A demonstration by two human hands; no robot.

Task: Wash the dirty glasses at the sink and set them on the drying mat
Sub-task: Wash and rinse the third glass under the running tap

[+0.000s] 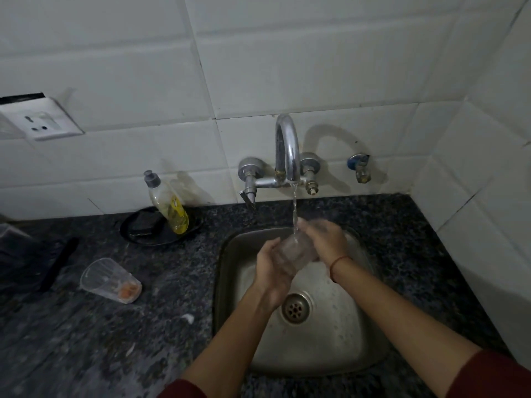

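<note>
Over the steel sink (pixel 230 282) both my hands hold one clear glass (pixel 293 252) under the running tap (pixel 287 150). My left hand (pixel 273 268) grips the glass from below and the left. My right hand (pixel 324 239) wraps its upper end, and the water stream falls right where that hand meets the glass. A second glass (pixel 110 280) lies on its side on the dark counter at the left, with orange residue at its bottom.
A bottle of yellow dish soap (pixel 169 205) leans in a black dish (pixel 138 237) with a dark sponge behind the sink's left corner. A black mat-like object (pixel 37 262) lies at the far left. White tiled walls close off the back and right. A wall socket (pixel 40 122) sits upper left.
</note>
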